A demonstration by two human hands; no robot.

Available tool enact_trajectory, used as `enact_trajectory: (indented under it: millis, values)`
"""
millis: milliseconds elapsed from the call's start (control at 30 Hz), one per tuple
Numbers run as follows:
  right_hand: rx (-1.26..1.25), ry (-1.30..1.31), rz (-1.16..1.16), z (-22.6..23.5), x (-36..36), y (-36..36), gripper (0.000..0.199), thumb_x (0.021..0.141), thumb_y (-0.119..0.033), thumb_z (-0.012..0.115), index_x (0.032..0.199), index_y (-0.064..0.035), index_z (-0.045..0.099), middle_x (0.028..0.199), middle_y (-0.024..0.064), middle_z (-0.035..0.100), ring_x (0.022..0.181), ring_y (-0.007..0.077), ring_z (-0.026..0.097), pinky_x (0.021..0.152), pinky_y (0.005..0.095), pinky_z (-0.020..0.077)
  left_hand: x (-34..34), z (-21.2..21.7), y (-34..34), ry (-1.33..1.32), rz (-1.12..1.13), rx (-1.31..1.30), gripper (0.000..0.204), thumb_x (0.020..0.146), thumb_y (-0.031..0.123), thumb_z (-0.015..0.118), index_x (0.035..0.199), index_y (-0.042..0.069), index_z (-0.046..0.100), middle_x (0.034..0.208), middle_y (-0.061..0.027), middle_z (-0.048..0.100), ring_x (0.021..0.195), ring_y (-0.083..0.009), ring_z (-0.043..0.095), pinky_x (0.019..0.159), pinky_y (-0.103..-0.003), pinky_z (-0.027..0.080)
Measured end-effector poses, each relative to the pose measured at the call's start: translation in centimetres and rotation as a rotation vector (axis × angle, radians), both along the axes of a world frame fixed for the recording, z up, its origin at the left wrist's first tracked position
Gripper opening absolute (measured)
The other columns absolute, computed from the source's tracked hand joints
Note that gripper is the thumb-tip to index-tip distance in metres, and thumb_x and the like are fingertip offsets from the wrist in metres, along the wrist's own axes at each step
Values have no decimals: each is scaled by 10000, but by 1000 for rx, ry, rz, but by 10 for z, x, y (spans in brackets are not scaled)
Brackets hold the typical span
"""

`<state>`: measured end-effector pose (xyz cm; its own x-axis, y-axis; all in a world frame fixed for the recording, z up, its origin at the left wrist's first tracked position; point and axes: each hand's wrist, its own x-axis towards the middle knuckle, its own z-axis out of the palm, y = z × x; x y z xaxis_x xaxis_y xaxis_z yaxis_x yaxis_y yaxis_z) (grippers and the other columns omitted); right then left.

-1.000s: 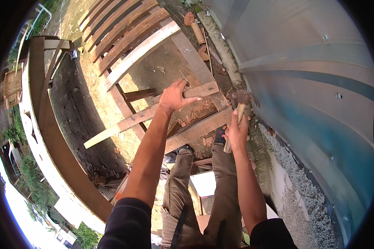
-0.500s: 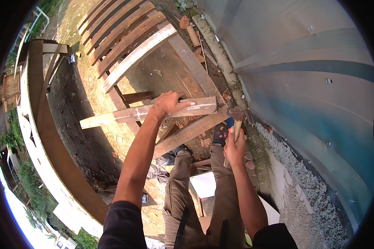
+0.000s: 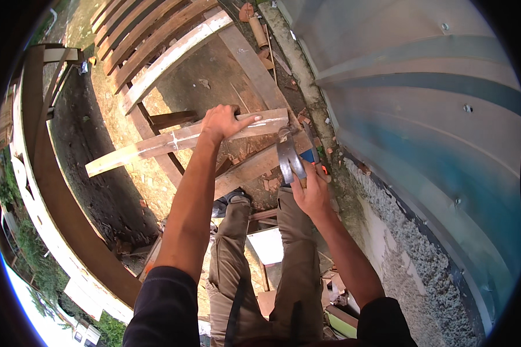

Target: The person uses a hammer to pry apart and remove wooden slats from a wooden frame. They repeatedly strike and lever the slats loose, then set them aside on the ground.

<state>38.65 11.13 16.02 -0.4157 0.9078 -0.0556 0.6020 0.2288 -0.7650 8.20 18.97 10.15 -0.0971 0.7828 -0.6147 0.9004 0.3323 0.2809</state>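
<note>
A wooden plank (image 3: 139, 149) lies slantwise across a slatted wooden frame (image 3: 252, 69), with white smears on its side. My left hand (image 3: 221, 122) grips the plank near its right end, thumb stretched along it and fingers over the far side. In my right hand (image 3: 314, 195) is a claw hammer (image 3: 289, 159), its curved metal claw toward me. The far end of the hammer head is at the plank's right end; whether they touch I cannot tell. Just below the plank runs a thicker wooden beam (image 3: 255, 166) of the frame.
Spaced slats (image 3: 150, 43) make up the far part of the frame. A metal sheet wall (image 3: 411, 104) rises close on the right above rough concrete (image 3: 388, 214). On the left stands a long curved-looking wooden structure (image 3: 63, 191). Broken brick bits lie about the ground near my feet.
My right hand has brought the hammer left to the plank's right end, and its head has turned so the claw faces me. My left hand keeps its grip. The whole view has shifted slightly.
</note>
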Motion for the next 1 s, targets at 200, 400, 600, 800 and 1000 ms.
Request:
enact_trajectory:
  millis: [200,400,600,800,1000]
  values:
    - [-137,-454,155,-13,18,30,443,931,-309,724,1242,-29,580,960,187,735,803,427,711,688,507,573,-1,0,-1,-13,-2,46,901,781,845,569,964,-12,777,800,-236,733,891,-389,736,853,-484,562]
    - [-13,-231,130,5,11,25,412,963,-288,688,1237,-10,556,879,252,709,745,465,697,612,502,565,-1,1,4,-31,7,-8,916,769,863,568,953,-10,774,855,-250,735,935,-394,726,885,-486,549]
    - [-369,-138,-298,7,-1,45,436,1024,-357,612,1280,-10,543,840,241,704,746,478,688,622,528,526,-2,-1,1,-8,24,-26,939,749,893,569,938,-4,774,921,-268,738,979,-401,715,921,-486,540]
    - [-363,-56,-335,25,-3,22,335,1044,-319,594,1148,-2,628,840,145,727,757,277,732,690,385,553,-1,9,5,-47,55,-63,934,741,892,581,933,-1,776,942,-251,746,998,-388,717,940,-484,538]
    - [-396,33,-407,-9,6,-11,413,1048,-425,593,1077,-13,605,686,40,562,557,128,549,518,327,437,-6,-3,-3,-113,13,36,874,674,820,722,1010,15,774,850,-227,741,926,-392,734,863,-483,556]
